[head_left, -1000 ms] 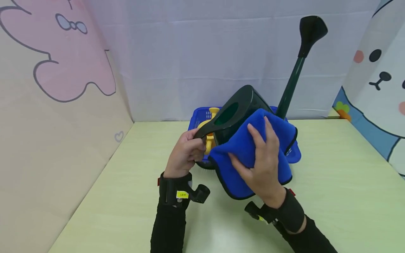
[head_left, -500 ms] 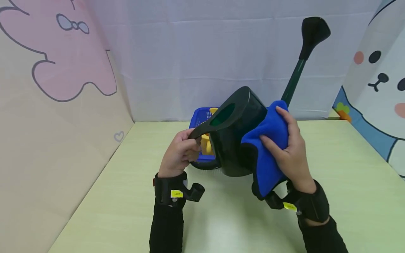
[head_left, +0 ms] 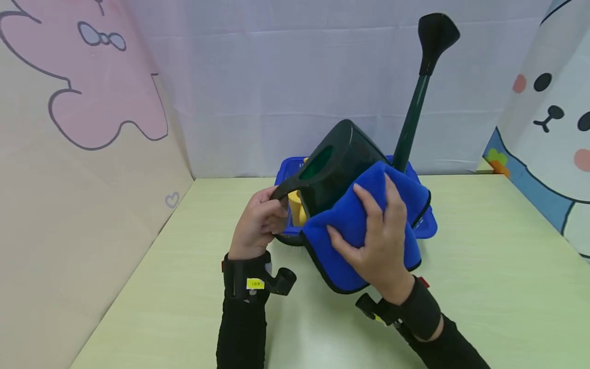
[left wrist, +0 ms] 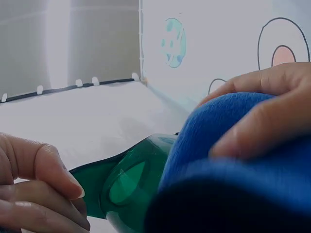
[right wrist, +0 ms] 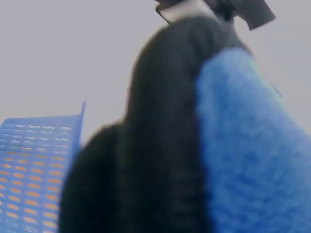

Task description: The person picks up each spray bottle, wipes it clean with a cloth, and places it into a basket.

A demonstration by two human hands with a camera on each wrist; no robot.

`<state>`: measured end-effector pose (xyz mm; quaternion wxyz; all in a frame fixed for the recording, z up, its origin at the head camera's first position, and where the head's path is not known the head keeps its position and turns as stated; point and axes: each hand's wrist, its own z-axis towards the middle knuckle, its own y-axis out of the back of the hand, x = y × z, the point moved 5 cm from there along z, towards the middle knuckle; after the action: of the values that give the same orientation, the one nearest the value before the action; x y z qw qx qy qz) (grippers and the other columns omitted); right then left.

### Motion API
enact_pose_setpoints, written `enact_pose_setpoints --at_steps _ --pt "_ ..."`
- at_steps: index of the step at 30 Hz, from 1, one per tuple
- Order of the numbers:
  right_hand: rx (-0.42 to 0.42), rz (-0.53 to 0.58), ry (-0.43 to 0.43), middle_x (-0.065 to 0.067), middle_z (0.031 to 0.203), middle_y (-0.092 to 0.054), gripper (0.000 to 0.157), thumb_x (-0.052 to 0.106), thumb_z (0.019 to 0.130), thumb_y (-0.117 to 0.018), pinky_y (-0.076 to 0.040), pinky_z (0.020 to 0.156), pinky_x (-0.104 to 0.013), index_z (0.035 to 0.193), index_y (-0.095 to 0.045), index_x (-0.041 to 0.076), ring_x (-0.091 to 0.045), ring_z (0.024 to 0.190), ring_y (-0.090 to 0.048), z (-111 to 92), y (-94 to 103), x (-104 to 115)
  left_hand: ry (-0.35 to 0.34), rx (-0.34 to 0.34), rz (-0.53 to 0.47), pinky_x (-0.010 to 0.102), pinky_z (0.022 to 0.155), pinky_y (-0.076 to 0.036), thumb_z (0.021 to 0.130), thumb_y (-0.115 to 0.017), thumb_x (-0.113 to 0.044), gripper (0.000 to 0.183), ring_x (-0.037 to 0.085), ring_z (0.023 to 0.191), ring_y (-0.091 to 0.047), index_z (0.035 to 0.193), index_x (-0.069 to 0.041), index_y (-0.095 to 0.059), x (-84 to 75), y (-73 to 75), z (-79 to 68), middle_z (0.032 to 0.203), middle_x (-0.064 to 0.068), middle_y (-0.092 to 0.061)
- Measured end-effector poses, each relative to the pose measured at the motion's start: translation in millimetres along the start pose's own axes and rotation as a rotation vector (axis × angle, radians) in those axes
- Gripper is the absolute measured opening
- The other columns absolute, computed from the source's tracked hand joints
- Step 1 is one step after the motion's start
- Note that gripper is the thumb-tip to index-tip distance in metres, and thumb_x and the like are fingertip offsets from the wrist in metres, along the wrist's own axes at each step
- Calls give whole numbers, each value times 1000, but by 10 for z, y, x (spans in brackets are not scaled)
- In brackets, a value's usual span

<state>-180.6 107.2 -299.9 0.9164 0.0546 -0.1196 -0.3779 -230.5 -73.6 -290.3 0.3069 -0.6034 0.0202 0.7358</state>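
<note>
A dark green watering can (head_left: pixel 351 146) is tilted above the table, its long spout pointing up to a black sprinkler head (head_left: pixel 438 38) at the right. My left hand (head_left: pixel 259 225) grips the can's handle (head_left: pixel 289 186); in the left wrist view the curled fingers (left wrist: pixel 39 194) are beside the green can (left wrist: pixel 141 174). Over the can's near side lies a blue cloth (head_left: pixel 352 266) with black edging. My right hand (head_left: pixel 380 241) holds this cloth against the can, thumb and fingers spread and bent over it. The cloth hides the can's lower body.
Behind the can stands a blue plastic basket (head_left: pixel 428 225) with yellow items (head_left: pixel 297 207) in it, partly hidden. The pale green table (head_left: pixel 498 266) meets a white curtain (head_left: pixel 258 102) at the back. Printed walls rise on both sides.
Half a second ago the right hand and cloth were at the can's right side; they have swung left over its front. The can and left hand have shifted slightly left.
</note>
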Motion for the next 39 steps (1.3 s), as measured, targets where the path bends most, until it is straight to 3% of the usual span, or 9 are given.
enact_pose_setpoints --at_steps 5,9,15,19,26,32,39 --pt "-17 -102 139 -29 127 -37 56 45 78 -55 -35 85 -65 118 -49 5 -43 119 -34 -122 -126 195 -12 -28 -1 17 36 -19 74 -38 4 15 6 35 -28 72 -8 -46 10 -7 4 48 -7 -33" --pt "-25 -124 159 -29 124 -39 54 44 78 -55 -36 84 -65 116 -50 6 -43 119 -35 -138 -129 207 -24 -14 -8 18 36 -18 74 -38 4 15 6 35 -27 72 -8 -46 15 -21 15 48 -7 -33" --pt "-65 -14 36 -25 128 -40 60 52 74 -56 -36 88 -63 114 -51 7 -40 119 -36 -24 15 -12 -24 5 -24 21 37 -15 74 -37 4 15 7 36 -27 71 -8 -45 20 -41 23 49 -6 -33" --pt "-25 98 -90 -25 130 -39 66 55 72 -56 -36 89 -64 117 -48 7 -37 120 -36 39 105 -192 -26 13 -21 21 37 -14 74 -37 4 16 8 36 -26 70 -9 -45 16 -51 19 49 -6 -33" --pt "62 250 -232 -22 130 -41 64 35 70 -64 -35 88 -65 123 -44 5 -30 115 -40 125 241 -480 -53 64 -16 24 37 -11 74 -36 4 18 9 36 -23 66 -11 -43 -21 -72 5 48 -4 -29" --pt "83 280 -278 -20 123 -45 62 17 67 -63 -36 86 -63 125 -44 6 -25 108 -43 166 267 -593 -69 87 -27 24 37 -10 74 -36 5 20 9 35 -22 65 -11 -43 -36 -62 -2 49 -4 -28" --pt "-5 244 -223 -22 129 -41 62 40 72 -61 -35 89 -63 122 -45 5 -29 116 -39 73 140 -450 -73 52 -32 23 37 -10 75 -35 6 22 8 35 -23 67 -11 -47 -32 -9 -6 48 -5 -29"
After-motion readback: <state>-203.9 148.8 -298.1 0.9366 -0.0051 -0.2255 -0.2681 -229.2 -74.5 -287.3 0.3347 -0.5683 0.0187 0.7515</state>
